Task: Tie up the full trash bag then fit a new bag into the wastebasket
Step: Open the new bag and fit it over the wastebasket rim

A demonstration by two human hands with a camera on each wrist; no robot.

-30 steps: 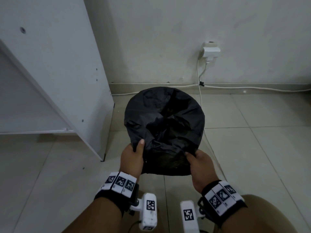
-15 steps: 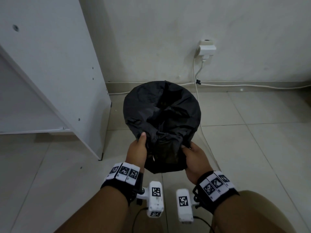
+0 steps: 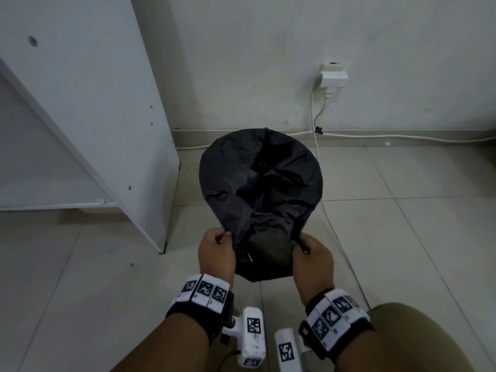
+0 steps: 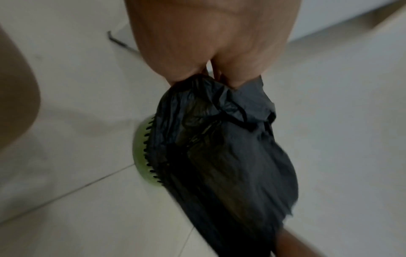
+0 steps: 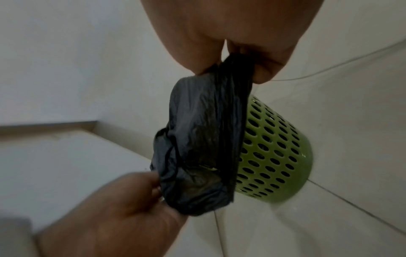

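Note:
A black trash bag (image 3: 260, 183) sits in a green perforated wastebasket (image 5: 274, 153) on the tiled floor, its film folded down over the rim. My left hand (image 3: 216, 247) pinches the near-left edge of the bag (image 4: 219, 139), and my right hand (image 3: 311, 251) pinches the near-right edge (image 5: 208, 130). Both hands pull the near hem up off the basket's rim. In the left wrist view only a sliver of the wastebasket (image 4: 142, 156) shows beside the bag. A thin black drawstring loop (image 4: 237, 113) runs along the hem.
A white cabinet (image 3: 88, 116) stands to the left of the basket. Behind it on the wall is a white plug (image 3: 331, 77), with a white cable (image 3: 332, 226) trailing down across the floor on the right. My knee (image 3: 418, 336) shows at the lower right.
Both hands went from resting on the near rim to gripping the bag's hem with curled fingers, and the near edge has come up off the rim.

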